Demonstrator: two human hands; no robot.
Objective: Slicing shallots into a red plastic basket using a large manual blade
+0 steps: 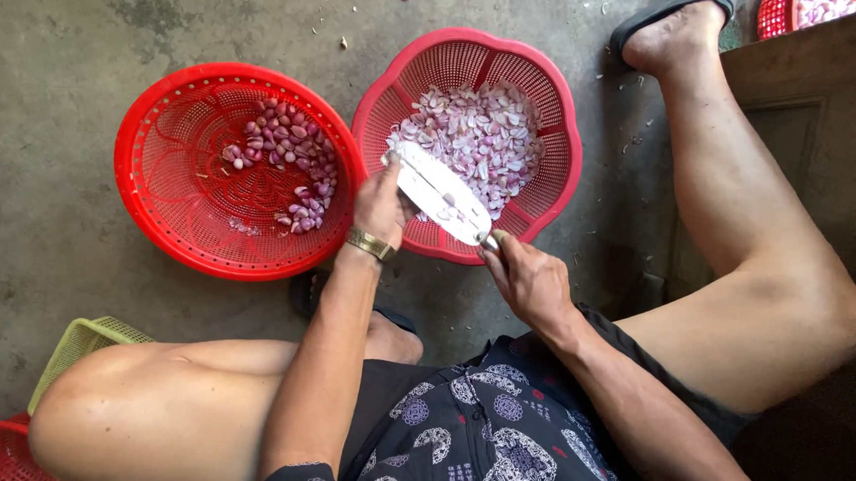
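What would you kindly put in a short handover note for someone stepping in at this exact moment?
Left hand: at the far end of the knife; fingers hidden, so grip unclear.
Right hand: closed on the knife's handle end.
The broad pale blade is above the near rim of the pink basket.
Done: that basket holds a heap of cut shallot pieces.
Left: whole shallots lie in the red basket beside it.
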